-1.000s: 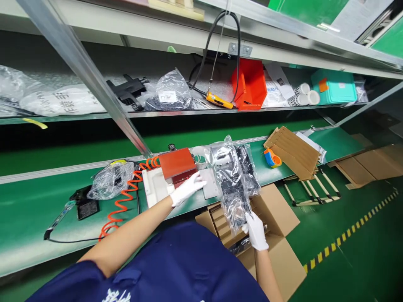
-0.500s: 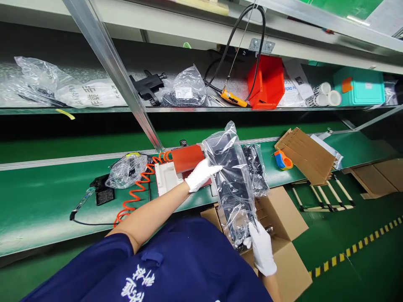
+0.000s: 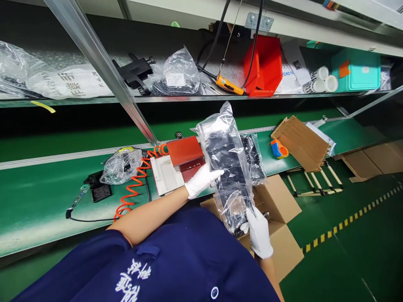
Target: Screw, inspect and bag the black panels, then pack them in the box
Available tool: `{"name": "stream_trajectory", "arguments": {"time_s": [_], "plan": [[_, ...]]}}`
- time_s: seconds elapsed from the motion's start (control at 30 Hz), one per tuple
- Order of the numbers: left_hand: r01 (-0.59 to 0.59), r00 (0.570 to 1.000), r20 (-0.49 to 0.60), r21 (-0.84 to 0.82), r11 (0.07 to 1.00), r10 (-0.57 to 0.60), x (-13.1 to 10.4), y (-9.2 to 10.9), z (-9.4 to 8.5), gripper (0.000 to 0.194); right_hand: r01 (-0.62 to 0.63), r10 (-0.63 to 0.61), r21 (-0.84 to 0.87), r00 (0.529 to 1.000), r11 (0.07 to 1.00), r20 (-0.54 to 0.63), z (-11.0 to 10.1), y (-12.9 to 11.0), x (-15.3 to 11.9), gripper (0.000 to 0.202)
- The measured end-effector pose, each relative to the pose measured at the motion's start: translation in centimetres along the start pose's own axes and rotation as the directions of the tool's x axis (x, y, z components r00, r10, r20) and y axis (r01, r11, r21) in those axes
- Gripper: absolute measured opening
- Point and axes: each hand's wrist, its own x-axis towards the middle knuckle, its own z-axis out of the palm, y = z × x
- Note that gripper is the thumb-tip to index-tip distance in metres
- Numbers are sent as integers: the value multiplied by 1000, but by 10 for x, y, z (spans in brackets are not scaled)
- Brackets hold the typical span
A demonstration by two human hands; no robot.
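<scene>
The person at the table [image 3: 82, 218] has a long black part [image 3: 229, 157] inside a clear plastic bag [image 3: 220, 119], held in front of the body, its near end above an open carton [image 3: 278, 199] and its far end over the table. The right hand [image 3: 260, 233] is closed around the near end of the bag. The left hand [image 3: 200, 181] grips the left edge, its thumb laid across the plastic; I can't see the fingers underneath.

To my eye, the loose film is the thing to watch: gloves could slide on it, so both hands would do well to feel for the part itself rather than just pinch plastic. The left hand might sit better a little further under the middle, since the far end has no support. I'd mind the red box [image 3: 185, 153] just beside the left hand, and the second bag [image 3: 253, 155] close by on the right, so neither gets knocked.
</scene>
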Motion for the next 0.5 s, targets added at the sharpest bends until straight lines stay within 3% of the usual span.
{"name": "stream_trajectory", "arguments": {"time_s": [0.17, 0.37, 0.5], "plan": [[-42, 998, 46, -16, 999, 43, -3, 7, -1, 73, 7, -7, 15, 1000, 1000, -12, 5, -7, -6, 107], [84, 978, 193, 5, 996, -83, -36, 1, 8, 90, 26, -24, 36, 999, 999, -44, 8, -12, -10, 105], [124, 976, 176, 42, 991, -129, -43, -5, 11, 78, 43, -41, 34, 997, 999, -61, 10, -12, -11, 106]]}}
